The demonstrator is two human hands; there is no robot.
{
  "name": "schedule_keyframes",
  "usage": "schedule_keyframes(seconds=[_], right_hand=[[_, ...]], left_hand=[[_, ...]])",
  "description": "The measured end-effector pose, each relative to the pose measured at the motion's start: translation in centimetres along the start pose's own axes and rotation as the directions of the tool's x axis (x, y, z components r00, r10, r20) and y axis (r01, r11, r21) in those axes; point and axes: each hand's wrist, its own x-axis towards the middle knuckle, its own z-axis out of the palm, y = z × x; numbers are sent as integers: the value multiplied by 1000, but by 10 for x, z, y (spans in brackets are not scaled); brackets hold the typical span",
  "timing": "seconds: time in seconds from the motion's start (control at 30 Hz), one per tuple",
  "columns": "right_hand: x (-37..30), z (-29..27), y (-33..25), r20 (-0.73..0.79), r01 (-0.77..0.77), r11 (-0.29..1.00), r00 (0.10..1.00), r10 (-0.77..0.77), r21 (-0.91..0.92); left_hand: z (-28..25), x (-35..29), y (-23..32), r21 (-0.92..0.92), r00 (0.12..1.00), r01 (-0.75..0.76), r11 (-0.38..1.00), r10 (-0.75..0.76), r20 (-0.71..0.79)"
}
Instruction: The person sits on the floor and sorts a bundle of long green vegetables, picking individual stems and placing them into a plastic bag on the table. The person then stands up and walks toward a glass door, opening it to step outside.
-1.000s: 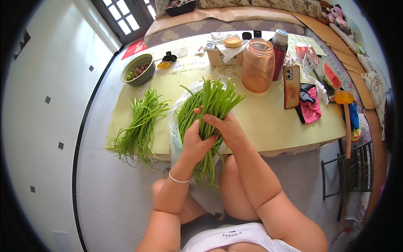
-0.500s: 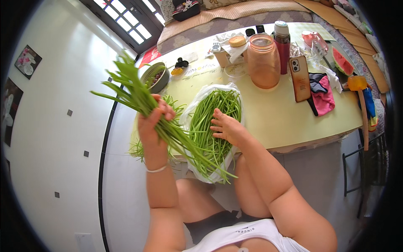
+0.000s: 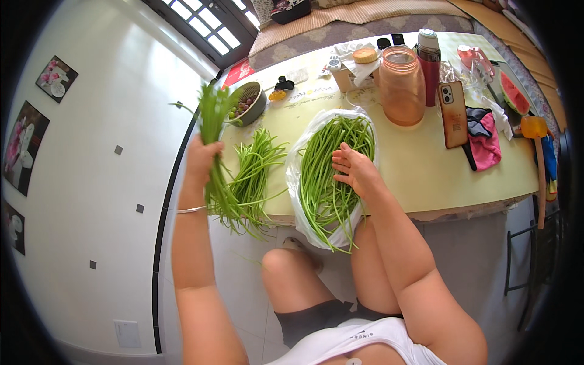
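Note:
My left hand [image 3: 202, 159] is closed around a bunch of long green leafy stems [image 3: 214, 115], held upright at the table's left edge. The tops are blurred by motion, and the lower ends hang beside a loose pile of cut greens [image 3: 260, 159]. An opened white plastic bag [image 3: 294, 176] lies at the table's front edge, full of long thin green stems [image 3: 319, 161]. Above the bag's right side is my right hand [image 3: 359, 171], fingers apart and holding nothing. Whether its fingertips touch the stems I cannot tell.
On the pale yellow table [image 3: 413, 176] stand a grape bowl [image 3: 252, 108], a large pinkish jar [image 3: 403, 91], a dark red flask [image 3: 429, 67] and a propped phone [image 3: 453, 115]. A pink cloth [image 3: 485, 149] and cut watermelon [image 3: 515, 92] lie to the right. An orange-headed mallet [image 3: 535, 129] overhangs the edge.
The left hand has carried the bunch leftward, away from the bag, and turned it more upright. My right hand stays open over the bag. The view has shifted a little.

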Motion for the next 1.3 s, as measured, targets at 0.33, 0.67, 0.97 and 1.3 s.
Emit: schedule_keyframes(seconds=[0.33,0.67,0.97,1.3], right_hand=[[1,4,0,-42,-12,1000,999,13,14],[-4,2,-4,37,15,1000,999,-14,-8],[-10,12,-3,74,130,978,990,-119,-161],[-43,91,30,489,420,900,813,-317,-114]], left_hand=[[92,16,-137,761,993,-115,638,86,78],[83,-34,-77,545,866,-496,676,432,252],[69,-96,-80,348,907,-281,894,128,402],[8,-128,-1,-293,977,-152,944,189,100]])
